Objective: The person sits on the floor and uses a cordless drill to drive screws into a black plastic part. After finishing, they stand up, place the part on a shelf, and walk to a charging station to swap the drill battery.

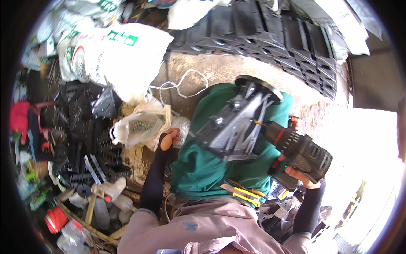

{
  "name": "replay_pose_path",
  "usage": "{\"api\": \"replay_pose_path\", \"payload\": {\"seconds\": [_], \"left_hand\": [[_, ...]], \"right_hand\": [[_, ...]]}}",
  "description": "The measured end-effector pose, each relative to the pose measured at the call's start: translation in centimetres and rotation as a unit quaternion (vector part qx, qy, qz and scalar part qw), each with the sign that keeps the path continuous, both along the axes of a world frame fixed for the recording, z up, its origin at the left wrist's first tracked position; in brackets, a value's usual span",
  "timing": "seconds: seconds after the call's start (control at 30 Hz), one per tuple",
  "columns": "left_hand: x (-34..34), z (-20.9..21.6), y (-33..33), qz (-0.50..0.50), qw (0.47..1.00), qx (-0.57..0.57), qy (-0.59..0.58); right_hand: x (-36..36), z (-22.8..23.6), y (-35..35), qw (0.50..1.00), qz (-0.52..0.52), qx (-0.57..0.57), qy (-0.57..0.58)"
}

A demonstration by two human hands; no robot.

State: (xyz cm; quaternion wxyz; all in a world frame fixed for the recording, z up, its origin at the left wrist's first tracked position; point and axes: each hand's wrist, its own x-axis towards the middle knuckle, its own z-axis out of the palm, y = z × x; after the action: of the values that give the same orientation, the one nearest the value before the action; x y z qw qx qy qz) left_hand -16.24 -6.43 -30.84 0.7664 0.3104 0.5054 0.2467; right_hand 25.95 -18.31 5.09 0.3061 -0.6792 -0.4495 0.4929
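Note:
My right hand (302, 174) grips the handle of a black cordless drill (298, 148) with a red ring. Its yellowish bit points left, toward a black plastic bracket (230, 127) with a round disc (260, 88) at its far end. The bracket lies tilted across my green-clad lap (190, 169). My left hand (170, 139) is over to the left, fingers curled together, beside an open white plastic bag (137, 127) of small metal pieces, probably screws. Whatever its fingers hold is too small to make out.
A yellow utility knife (241, 194) rests at my waist. Stacked black plastic parts (258, 31) line the far side. A large white sack (118, 55) stands far left, above a heap of black parts (80, 127). A white cord (184, 84) loops across the floor. Bottles crowd a wooden crate (91, 207).

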Motion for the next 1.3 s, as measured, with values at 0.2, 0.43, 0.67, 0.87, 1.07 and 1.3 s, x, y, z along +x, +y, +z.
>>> {"api": "replay_pose_path", "payload": {"seconds": [0.2, 0.43, 0.67, 0.87, 1.07, 1.3], "left_hand": [[6.5, 16.3, 8.5, 0.022, 0.999, 0.038, -0.019], [15.3, 27.2, 12.3, -0.187, 0.972, 0.137, 0.042], [18.0, 27.8, 13.9, -0.312, 0.933, 0.178, 0.039], [17.9, 27.6, 12.3, -0.309, 0.918, 0.246, 0.032], [18.3, 27.4, 10.6, -0.19, 0.98, 0.032, -0.045], [19.7, 28.3, 8.8, -0.147, 0.979, 0.137, -0.032]], "right_hand": [[0.8, -0.5, -1.2, 0.99, -0.003, -0.121, -0.075], [3.0, -1.7, -1.5, 0.998, -0.059, -0.003, -0.02], [2.4, 0.6, 2.7, 0.98, -0.085, -0.062, 0.167], [2.9, 0.5, 3.3, 0.976, -0.084, -0.051, 0.196], [3.5, 0.0, 3.4, 0.98, -0.082, -0.029, 0.178], [3.7, 0.2, 3.1, 0.977, -0.088, -0.025, 0.195]]}}
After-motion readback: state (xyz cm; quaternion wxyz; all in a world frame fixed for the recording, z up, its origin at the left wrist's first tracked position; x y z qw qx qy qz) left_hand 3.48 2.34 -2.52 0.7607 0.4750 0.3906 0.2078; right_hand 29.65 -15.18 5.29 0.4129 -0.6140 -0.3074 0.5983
